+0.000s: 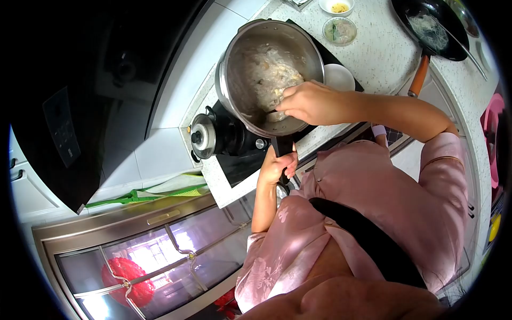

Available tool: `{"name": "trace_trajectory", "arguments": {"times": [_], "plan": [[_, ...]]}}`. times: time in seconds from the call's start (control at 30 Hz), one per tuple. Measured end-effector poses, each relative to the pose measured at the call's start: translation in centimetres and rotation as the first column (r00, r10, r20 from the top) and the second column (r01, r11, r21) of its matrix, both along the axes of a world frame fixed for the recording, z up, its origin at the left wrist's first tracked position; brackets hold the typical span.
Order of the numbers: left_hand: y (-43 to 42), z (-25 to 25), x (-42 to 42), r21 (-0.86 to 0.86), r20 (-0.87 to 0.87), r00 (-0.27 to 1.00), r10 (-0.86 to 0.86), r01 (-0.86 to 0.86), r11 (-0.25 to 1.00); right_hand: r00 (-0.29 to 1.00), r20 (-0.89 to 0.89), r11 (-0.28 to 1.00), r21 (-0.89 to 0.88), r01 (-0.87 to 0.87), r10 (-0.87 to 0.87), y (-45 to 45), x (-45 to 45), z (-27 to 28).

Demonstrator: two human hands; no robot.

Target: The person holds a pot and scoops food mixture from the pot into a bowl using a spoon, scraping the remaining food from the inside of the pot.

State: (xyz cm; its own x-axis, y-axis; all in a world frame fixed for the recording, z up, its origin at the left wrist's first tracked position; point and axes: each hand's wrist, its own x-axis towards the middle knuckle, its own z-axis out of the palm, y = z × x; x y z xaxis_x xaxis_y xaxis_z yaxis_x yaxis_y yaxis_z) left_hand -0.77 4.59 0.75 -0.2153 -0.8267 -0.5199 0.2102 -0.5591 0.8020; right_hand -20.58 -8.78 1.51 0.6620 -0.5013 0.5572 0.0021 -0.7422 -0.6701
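Observation:
A deep stainless steel pot point(230, 85) with a black handle point(282, 145) is tilted so that its inside faces me. Wet, pale, lumpy food point(269, 72) clings to its bottom and wall. My left hand point(281, 164) is closed around the handle, below the rim. Inside the pot, near the lower right of the rim, is my right hand point(312, 104). Its fingers are pinched together at the food. A small pale, rounded piece with a dark edge shows by the fingertips, too hidden to name.
Beside the pot, a small lidded pot point(204, 134) stands on the black stove point(234, 170). A white bowl point(340, 78) is partly behind my right hand. Further back are a glass dish point(340, 31), a small bowl point(337, 6) and a wok point(453, 32) holding translucent noodles point(428, 32).

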Motion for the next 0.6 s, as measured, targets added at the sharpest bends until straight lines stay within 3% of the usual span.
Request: {"name": "trace_trajectory", "arguments": {"times": [0.03, 0.1, 0.13, 0.17, 0.23, 0.3, 0.37, 0.4, 0.43, 0.5, 0.53, 0.6], "plan": [[0.1, -0.1, 0.3, 0.005, 0.003, 1.000, -0.006, 0.006, 1.000, 1.000, 0.003, 1.000, 0.005, 0.006, -0.006, 0.2, 0.3, -0.8], [0.3, -0.6, 0.9, 0.017, 0.023, 0.999, -0.044, 0.043, 0.999, 0.984, 0.129, 0.972, 0.217, 0.093, -0.123, 0.4, 0.6, -1.9], [0.3, -0.7, 1.2, 0.013, 0.011, 0.998, -0.060, 0.060, 0.998, 0.975, 0.015, 0.950, 0.228, 0.212, -0.221, 0.9, -0.3, -1.7], [0.4, -0.8, 1.4, 0.016, 0.011, 0.998, -0.069, 0.069, 0.997, 0.973, 0.014, 0.948, 0.231, 0.220, -0.230, 1.0, -0.7, -2.0], [0.3, -0.7, 1.5, 0.032, 0.017, 0.998, -0.068, 0.067, 0.997, 0.979, 0.020, 0.844, 0.510, 0.166, -0.204, 0.9, -1.4, -2.0], [0.3, -0.5, 1.5, 0.034, 0.048, 0.996, -0.080, 0.078, 0.996, 0.968, 0.054, 0.833, 0.522, 0.183, -0.246, 2.4, -1.1, -1.5], [0.2, -0.6, 1.4, 0.033, 0.075, 0.992, -0.100, 0.097, 0.995, 0.979, 0.140, 0.802, 0.597, 0.038, -0.151, 3.8, -0.2, -1.7], [-0.1, -0.7, 1.3, 0.033, 0.107, 0.988, -0.107, 0.104, 0.994, 0.968, 0.180, 0.899, 0.431, 0.082, -0.174, 4.1, 0.9, -3.6], [-0.2, -0.7, 1.2, 0.032, 0.137, 0.984, -0.112, 0.108, 0.994, 0.967, 0.176, 0.898, 0.429, 0.095, -0.186, 4.4, 1.1, -4.6], [-0.3, -0.7, 0.8, 0.035, 0.137, 0.983, -0.121, 0.118, 0.992, 0.921, -0.215, 0.927, 0.117, 0.356, -0.326, 5.0, 0.8, -5.7], [-0.3, -0.5, 0.5, 0.047, 0.149, 0.981, -0.125, 0.119, 0.992, 0.882, -0.323, 0.911, 0.112, 0.396, -0.343, 5.3, 0.3, -5.6], [-0.6, 0.0, -0.2, 0.051, 0.186, 0.975, -0.118, 0.111, 0.993, 0.844, -0.332, 0.890, 0.032, 0.455, -0.420, 5.7, -0.2, -7.1]]}}
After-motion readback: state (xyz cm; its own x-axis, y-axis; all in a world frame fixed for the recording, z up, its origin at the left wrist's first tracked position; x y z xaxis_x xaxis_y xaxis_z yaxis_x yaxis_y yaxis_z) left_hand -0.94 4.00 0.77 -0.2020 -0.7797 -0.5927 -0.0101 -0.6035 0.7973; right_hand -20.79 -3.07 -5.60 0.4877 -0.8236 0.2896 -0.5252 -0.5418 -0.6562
